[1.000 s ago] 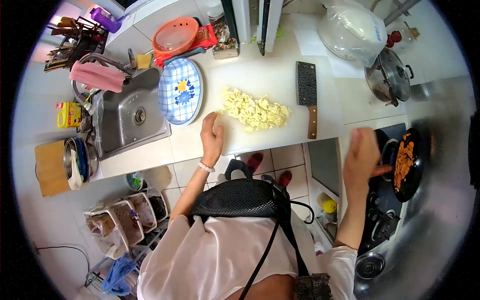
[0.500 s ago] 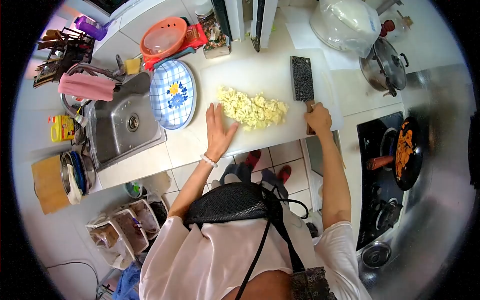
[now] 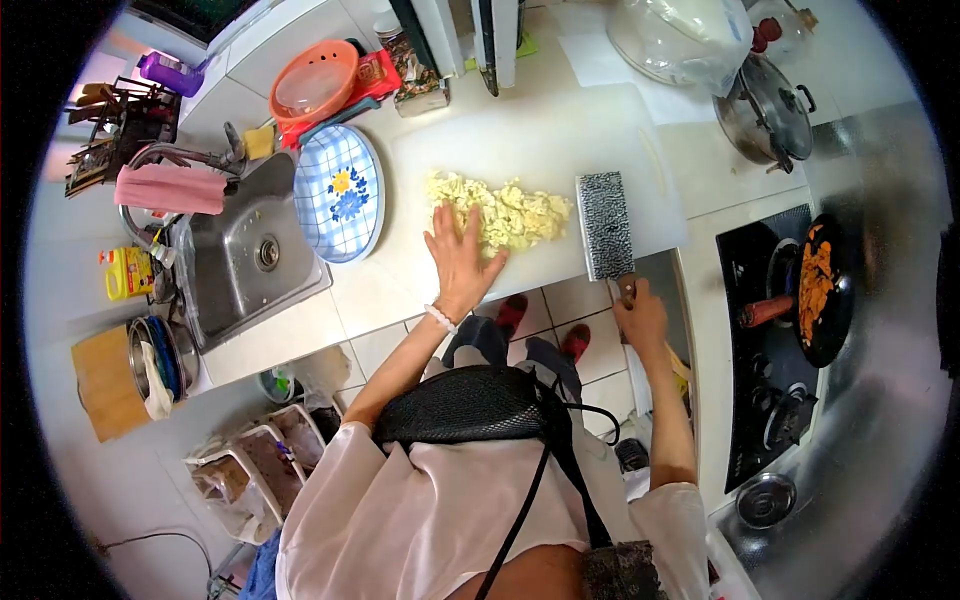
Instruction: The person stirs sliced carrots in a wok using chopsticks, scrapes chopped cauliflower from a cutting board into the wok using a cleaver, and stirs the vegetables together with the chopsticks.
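The table (image 3: 365,292) is lit brightly, with only soft shadows cast. Pale glare is thrown back by the metal wall (image 3: 885,300), and small highlights are caught on the sink (image 3: 218,275) and cleaver (image 3: 605,225). Straight lines are bowed by the wide lens; the corners are blacked out, and detail is softened towards the rim.

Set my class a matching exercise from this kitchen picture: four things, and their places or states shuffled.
1. brown-handled wide metal cleaver
2. oval blue-and-white checked plate
3. round black frying pan
4. pale yellow chopped pieces

A. holds orange pieces
B. partly covered by the left hand
C. gripped by the right hand
D. beside the rectangular steel sink

Pairs: 1-C; 2-D; 3-A; 4-B
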The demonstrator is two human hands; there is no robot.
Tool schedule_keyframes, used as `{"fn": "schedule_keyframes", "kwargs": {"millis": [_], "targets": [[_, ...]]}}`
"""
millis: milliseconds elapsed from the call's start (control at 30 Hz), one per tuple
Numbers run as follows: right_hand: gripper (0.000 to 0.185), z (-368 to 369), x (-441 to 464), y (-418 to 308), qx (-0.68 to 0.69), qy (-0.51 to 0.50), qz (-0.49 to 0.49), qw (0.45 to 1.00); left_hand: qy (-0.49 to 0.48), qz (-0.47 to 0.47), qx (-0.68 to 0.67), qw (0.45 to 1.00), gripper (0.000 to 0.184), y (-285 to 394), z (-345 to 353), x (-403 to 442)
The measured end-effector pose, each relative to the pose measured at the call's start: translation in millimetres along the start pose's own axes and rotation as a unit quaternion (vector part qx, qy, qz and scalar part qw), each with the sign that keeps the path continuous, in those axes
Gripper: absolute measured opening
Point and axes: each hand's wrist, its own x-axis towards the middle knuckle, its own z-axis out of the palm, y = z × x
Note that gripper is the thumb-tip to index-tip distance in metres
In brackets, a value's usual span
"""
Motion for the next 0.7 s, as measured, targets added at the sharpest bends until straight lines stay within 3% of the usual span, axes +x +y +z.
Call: {"fn": "schedule_keyframes", "kwargs": {"millis": [233,700], "targets": [[0.044,23.4,4.4,-27.6,-0.004,-0.008,-0.029,1.0,-0.096,0.065,0.158,0.981,0.078,39.8,7.6,18.1],[0.041,29.0,4.7,-78.7,0.032,-0.059,-0.096,0.993,-0.054,0.023,0.119,0.991,0.076,47.1,34.0,31.8]]}}
